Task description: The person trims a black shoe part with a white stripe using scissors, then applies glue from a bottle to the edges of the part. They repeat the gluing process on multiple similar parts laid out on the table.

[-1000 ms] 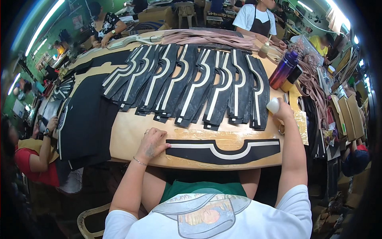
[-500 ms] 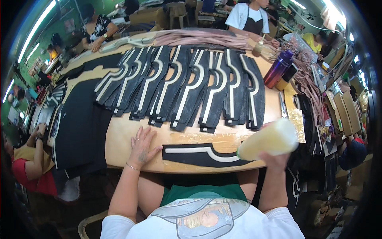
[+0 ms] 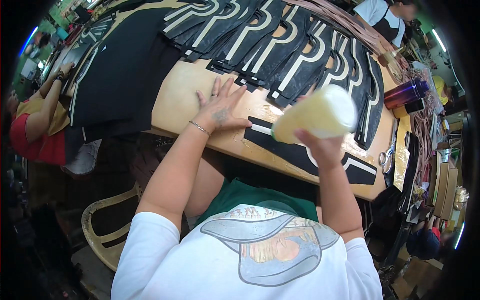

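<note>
— Hands: state and position?
— Left hand (image 3: 220,110): fingers spread, palm down on the table (image 3: 182,95), thumb tip at the left end of the black panel (image 3: 292,153). Right hand (image 3: 320,145): wrapped around a bottle (image 3: 312,117), tilted above the panel.
— Describe the panel.
— Long, flat and black, with a cream strip bent into a curve along it. It lies on the table at the near edge.
— Obstructions and surroundings?
— Bottle and right hand cover the panel's middle. Beyond the panel, overlapping stacks of similar pieces (image 3: 302,62); near its right end, scissors (image 3: 386,157); well to its left, a large black sheet (image 3: 120,85).
— Materials?
— Bottle: translucent, pale yellow, rounded, green-tipped, slightly blurred. Table: smooth, tan, glossy patches beside the panel. Sheet: matt.
</note>
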The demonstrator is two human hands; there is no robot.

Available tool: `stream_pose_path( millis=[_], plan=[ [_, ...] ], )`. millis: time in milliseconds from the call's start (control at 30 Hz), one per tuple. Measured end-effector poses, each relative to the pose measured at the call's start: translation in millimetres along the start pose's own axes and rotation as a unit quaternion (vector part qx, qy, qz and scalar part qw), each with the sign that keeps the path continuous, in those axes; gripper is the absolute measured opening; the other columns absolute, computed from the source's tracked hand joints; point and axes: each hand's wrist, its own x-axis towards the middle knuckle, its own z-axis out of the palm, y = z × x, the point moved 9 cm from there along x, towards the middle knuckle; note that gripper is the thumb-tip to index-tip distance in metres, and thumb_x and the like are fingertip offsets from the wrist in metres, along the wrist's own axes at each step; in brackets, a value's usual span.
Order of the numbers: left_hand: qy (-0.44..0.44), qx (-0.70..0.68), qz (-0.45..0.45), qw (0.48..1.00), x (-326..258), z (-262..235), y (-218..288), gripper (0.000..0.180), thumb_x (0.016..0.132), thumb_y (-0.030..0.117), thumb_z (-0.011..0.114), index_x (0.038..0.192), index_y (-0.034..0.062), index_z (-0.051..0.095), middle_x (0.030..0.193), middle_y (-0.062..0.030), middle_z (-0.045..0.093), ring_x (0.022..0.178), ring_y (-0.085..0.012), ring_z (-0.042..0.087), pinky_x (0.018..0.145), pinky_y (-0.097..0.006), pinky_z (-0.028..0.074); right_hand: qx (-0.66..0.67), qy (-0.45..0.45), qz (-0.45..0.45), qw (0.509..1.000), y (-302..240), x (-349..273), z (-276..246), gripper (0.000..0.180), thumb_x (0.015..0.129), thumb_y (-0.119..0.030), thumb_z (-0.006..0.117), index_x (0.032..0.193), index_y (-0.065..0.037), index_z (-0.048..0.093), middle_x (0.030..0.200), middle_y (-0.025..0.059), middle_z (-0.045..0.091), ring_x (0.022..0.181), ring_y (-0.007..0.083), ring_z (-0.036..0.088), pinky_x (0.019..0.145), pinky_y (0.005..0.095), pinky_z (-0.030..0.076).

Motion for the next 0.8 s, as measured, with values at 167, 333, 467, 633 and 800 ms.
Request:
stream_pose_path(
  millis=[167, 333, 467, 633, 800],
  plan=[
    [0.026, -0.006, 0.001, 1.0, 0.3, 1.5, -0.3, 0.096, 0.052, 0.058, 0.066, 0.133, 0.0248, 0.028, 0.143, -0.0088, 0.009, 0.131, -0.0339, -0.001, 0.09, -0.071, 0.005, -0.095, -0.009, -0.021, 0.995, 16.1, 8.4, 34.8, 0.079, 0.051, -0.021, 0.082, 0.113, -0.001, 0.038, 0.105, 0.0096, 0.049, 0.099, 0.0189, 0.047, 0.089, 0.0316, 0.036],
    [0.059, 0.002, 0.007, 0.998, -6.3, -1.9, 1.7, 0.094, 0.052, 0.055, 0.066, 0.133, 0.0238, 0.03, 0.142, -0.0085, 0.012, 0.131, -0.0333, 0.002, 0.091, -0.07, 0.006, -0.037, 0.05, 0.017, 0.998, 21.7, -25.8, -51.4, 0.049, 0.061, -0.007, 0.073, 0.104, -0.001, 0.051, 0.091, 0.0085, 0.059, 0.085, 0.0184, 0.059, 0.076, 0.0322, 0.05],
    [0.068, -0.001, 0.008, 0.998, -5.5, -3.9, -0.1, 0.093, 0.053, 0.055, 0.066, 0.132, 0.0239, 0.031, 0.142, -0.0087, 0.013, 0.131, -0.0334, 0.003, 0.091, -0.07, 0.006, -0.071, -0.001, 0.013, 0.997, 28.4, -19.6, -11.3, 0.048, 0.061, -0.012, 0.075, 0.103, -0.003, 0.053, 0.093, 0.0076, 0.059, 0.085, 0.0197, 0.058, 0.078, 0.033, 0.046],
    [0.08, -0.009, 0.039, 0.996, 0.2, 1.2, 2.2, 0.092, 0.052, 0.054, 0.067, 0.131, 0.0242, 0.033, 0.141, -0.009, 0.014, 0.131, -0.0335, 0.004, 0.091, -0.069, 0.006, -0.189, -0.028, -0.041, 0.981, 23.3, -1.6, 24.3, 0.053, 0.059, -0.019, 0.077, 0.104, -0.002, 0.053, 0.095, 0.0086, 0.057, 0.095, 0.0238, 0.051, 0.089, 0.0343, 0.035],
    [0.092, -0.008, 0.02, 0.996, -4.2, -5.7, -2.0, 0.091, 0.052, 0.054, 0.068, 0.131, 0.0248, 0.033, 0.141, -0.0092, 0.015, 0.131, -0.0338, 0.004, 0.092, -0.069, 0.006, -0.039, -0.006, 0.025, 0.999, 25.6, -29.2, -38.5, 0.048, 0.065, -0.016, 0.073, 0.107, -0.004, 0.052, 0.094, 0.0056, 0.059, 0.088, 0.0183, 0.058, 0.082, 0.0301, 0.044]
  ],
)
